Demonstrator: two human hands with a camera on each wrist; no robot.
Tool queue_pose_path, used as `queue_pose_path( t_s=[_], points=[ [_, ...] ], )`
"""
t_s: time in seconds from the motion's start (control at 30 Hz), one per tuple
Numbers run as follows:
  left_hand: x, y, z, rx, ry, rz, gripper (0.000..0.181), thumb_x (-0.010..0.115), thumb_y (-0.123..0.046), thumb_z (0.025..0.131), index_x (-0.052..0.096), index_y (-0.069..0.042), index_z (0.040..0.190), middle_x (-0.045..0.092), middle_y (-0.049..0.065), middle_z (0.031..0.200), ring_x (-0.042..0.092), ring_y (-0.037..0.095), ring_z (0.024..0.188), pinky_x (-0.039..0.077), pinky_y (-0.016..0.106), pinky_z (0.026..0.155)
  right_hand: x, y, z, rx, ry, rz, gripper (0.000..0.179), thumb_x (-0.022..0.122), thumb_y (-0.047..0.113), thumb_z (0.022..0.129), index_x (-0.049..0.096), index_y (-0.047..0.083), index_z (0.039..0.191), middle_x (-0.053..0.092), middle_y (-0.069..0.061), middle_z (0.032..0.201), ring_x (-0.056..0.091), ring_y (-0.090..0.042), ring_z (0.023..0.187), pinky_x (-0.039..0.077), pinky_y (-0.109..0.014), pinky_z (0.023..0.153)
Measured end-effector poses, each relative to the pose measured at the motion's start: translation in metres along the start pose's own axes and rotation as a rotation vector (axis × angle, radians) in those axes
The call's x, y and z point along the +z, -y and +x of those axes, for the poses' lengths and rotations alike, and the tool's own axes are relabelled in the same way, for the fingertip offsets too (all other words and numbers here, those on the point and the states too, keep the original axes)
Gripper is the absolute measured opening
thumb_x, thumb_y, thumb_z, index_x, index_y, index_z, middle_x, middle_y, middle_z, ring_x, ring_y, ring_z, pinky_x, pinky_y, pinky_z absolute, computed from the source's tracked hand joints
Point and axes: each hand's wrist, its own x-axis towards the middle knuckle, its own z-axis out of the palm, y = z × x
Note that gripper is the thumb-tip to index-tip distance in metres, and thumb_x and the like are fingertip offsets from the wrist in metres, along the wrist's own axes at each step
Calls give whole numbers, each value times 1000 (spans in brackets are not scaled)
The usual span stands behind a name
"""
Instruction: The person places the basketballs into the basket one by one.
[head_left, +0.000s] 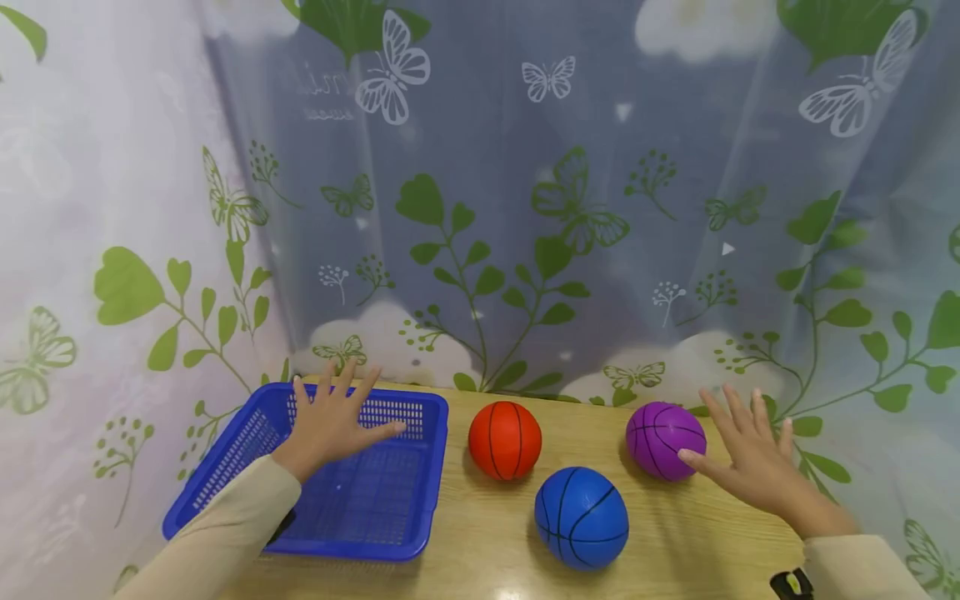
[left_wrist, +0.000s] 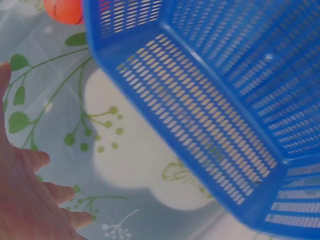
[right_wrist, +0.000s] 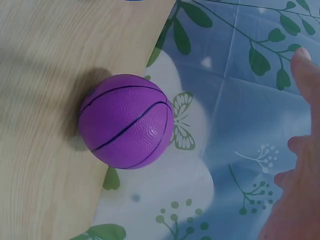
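My left hand (head_left: 335, 423), fingers spread, hovers over a blue plastic basket (head_left: 438, 467) with perforated walls. Nothing is in that hand, and the left wrist view shows it apart from the basket's rim (left_wrist: 165, 135). On the right, my right hand (head_left: 757, 460) is also spread and holds nothing. Nearest to it is a purple basketball (head_left: 666, 442), which the right wrist view shows apart from the fingers. A red basketball (head_left: 505, 441) sits just right of the basket. In front of and between the two balls lies a blue basketball (head_left: 581, 518).
Everything stands on a light wooden table (head_left: 480, 542). A curtain (head_left: 480, 250) printed with leaves and butterflies hangs behind the table's back edge and along both sides. The basket's bottom shows no objects inside.
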Motion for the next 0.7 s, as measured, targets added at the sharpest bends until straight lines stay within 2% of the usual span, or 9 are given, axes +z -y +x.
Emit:
queue_pose_path(
  t_s=[0.17, 0.43, 0.7],
  points=[
    [14, 13, -14, 42, -35, 7, 93, 53, -75, 79, 31, -21, 150, 19, 19, 157, 13, 51, 140, -5, 76, 101, 8, 1, -1, -11, 12, 43, 89, 56, 51, 92, 1, 19, 155, -11, -24, 157, -31, -43, 136, -28, -69, 93],
    [33, 23, -52, 75, -17, -8, 86, 52, -75, 80, 43, -20, 145, 29, 19, 152, 18, 49, 140, 0, 76, 101, 26, 7, -4, -31, 26, 147, 85, 58, 46, 93, 8, 16, 155, -6, -26, 157, -26, -45, 138, -22, -72, 96],
    [52, 27, -93, 144, 3, -48, 72, 57, -68, 82, 50, -25, 140, 41, 13, 148, 32, 46, 135, 17, 79, 95, 49, 15, -5, -64, 34, 235, 83, 62, 41, 91, 15, 14, 154, 3, -28, 156, -15, -53, 139, -6, -79, 96]
  ],
)
